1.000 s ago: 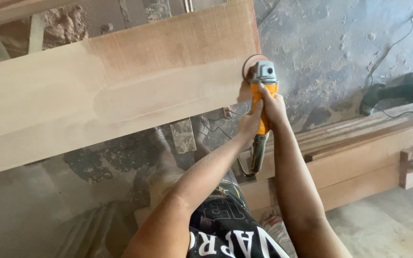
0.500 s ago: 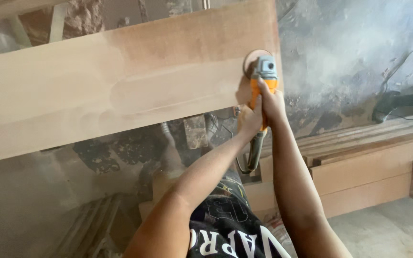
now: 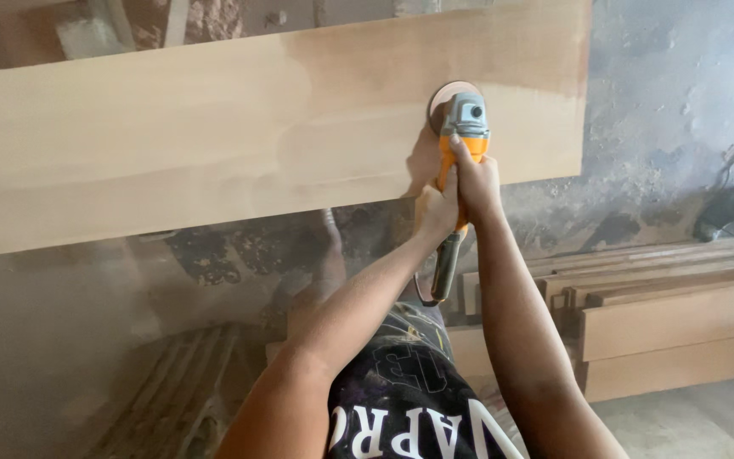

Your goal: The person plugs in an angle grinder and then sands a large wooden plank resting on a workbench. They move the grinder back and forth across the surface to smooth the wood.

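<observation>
Head cam: L hand (image 3: 437,206) + R hand (image 3: 474,180) both clenched round orange grinder (image 3: 460,161), disc on plank (image 3: 214,127).

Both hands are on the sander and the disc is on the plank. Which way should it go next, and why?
Probably up and to the right. The sanding disc of the orange sander, gripped by the left hand and right hand, sits on the plank beside a darker, reddish patch toward the top right corner, while the wood to the left looks pale and even.
</observation>
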